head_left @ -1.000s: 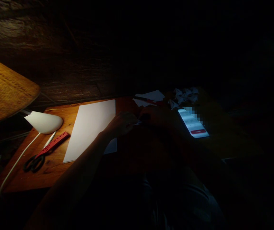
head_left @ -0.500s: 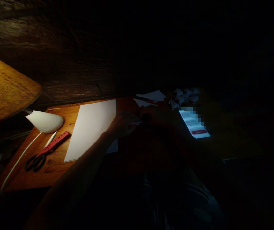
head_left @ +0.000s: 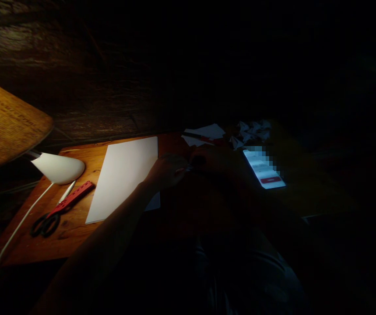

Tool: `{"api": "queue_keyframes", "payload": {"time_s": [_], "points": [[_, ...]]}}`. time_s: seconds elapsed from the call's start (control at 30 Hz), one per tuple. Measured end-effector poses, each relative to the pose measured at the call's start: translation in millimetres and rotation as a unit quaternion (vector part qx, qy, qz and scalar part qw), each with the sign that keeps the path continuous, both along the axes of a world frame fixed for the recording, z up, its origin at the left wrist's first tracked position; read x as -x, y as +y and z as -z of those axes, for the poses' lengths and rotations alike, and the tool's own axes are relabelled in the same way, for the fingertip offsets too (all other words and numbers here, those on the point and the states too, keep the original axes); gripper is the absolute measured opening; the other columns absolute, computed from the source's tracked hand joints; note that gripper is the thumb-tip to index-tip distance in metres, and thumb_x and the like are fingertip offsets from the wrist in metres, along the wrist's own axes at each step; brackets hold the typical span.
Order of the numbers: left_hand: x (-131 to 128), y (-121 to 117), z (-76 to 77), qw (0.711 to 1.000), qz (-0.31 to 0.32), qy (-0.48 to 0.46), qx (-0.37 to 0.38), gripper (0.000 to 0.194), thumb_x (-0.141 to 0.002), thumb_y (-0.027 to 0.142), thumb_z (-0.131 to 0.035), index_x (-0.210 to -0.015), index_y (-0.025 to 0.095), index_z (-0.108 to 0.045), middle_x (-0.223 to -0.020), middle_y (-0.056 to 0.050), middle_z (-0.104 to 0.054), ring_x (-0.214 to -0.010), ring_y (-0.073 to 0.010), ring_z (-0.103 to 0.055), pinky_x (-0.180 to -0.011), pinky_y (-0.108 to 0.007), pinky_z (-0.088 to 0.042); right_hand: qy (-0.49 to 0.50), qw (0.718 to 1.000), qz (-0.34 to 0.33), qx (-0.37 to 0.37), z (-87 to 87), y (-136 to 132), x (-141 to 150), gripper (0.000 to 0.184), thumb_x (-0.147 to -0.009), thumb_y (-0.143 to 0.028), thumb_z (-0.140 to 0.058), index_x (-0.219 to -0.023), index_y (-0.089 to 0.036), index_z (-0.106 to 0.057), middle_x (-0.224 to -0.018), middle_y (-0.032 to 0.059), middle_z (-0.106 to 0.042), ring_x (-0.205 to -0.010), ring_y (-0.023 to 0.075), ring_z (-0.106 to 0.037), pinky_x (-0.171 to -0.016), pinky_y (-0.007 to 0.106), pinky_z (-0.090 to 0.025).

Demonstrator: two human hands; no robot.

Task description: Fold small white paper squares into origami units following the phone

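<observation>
My left hand reaches over the right edge of a stack of white paper, its fingers closed on a small pale piece that looks like folded paper. Close beside it, my right hand is mostly lost in shadow; its fingers appear curled at the same piece, though the dark hides the exact grip. Behind the hands, smaller white sheets lie with a dark and red slim tool across them. Crumpled or folded paper pieces are heaped to their right.
A lit phone lies on the right. At the left stand a lamp with a yellow shade and white base, its cord running forward. Black-handled scissors, a red slotted strip and a white pen-like object lie nearby on the wooden table.
The whole view has shifted slightly, so the things sit a little further left. Both hands stay close together at the small pale piece.
</observation>
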State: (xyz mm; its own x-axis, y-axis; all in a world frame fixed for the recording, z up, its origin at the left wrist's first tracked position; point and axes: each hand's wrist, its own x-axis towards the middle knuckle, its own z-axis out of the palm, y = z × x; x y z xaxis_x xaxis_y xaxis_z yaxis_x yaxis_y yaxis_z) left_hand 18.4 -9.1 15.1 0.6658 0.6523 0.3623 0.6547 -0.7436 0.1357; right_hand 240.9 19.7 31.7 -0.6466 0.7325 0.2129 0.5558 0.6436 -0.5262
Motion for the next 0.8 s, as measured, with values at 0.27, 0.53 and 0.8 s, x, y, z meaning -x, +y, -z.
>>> {"api": "queue_keyframes", "payload": {"time_s": [0.27, 0.53, 0.8], "points": [[2, 0, -0.7, 1.000, -0.004, -0.007, 0.015, 0.017, -0.084, 0.018, -0.061, -0.096, 0.021, -0.073, -0.098, -0.005, -0.077, -0.092, -0.0235, -0.070, -0.084, -0.039, -0.053, -0.021, 1.000, -0.017, -0.005, 2.5, 3, -1, 0.015, -0.075, -0.010, -0.068, -0.085, -0.018, -0.075, -0.097, 0.0049, -0.074, -0.089, 0.0188, -0.065, -0.082, 0.030, -0.046], [13, 5, 2.2, 0.997, 0.043, -0.046, 0.034, 0.027, -0.088, 0.016, -0.057, -0.107, 0.025, -0.074, -0.111, -0.002, -0.078, -0.101, -0.0199, -0.072, -0.089, -0.036, -0.056, -0.048, 0.994, -0.091, 0.033, 4.6, 17, -23, 0.033, -0.073, -0.019, -0.076, -0.105, -0.028, -0.076, -0.118, 0.0023, -0.072, -0.108, 0.0226, -0.065, -0.092, 0.035, -0.048], [17, 7, 4.6, 0.996, 0.048, -0.057, 0.044, 0.030, -0.088, 0.015, -0.057, -0.108, 0.026, -0.076, -0.110, -0.002, -0.078, -0.101, -0.0203, -0.073, -0.088, -0.036, -0.059, -0.075, 0.995, -0.063, 0.010, 6.6, 13, -27, 0.055, -0.069, -0.030, -0.081, -0.121, -0.024, -0.067, -0.122, 0.0071, -0.070, -0.112, 0.0272, -0.065, -0.091, 0.038, -0.050]]}}
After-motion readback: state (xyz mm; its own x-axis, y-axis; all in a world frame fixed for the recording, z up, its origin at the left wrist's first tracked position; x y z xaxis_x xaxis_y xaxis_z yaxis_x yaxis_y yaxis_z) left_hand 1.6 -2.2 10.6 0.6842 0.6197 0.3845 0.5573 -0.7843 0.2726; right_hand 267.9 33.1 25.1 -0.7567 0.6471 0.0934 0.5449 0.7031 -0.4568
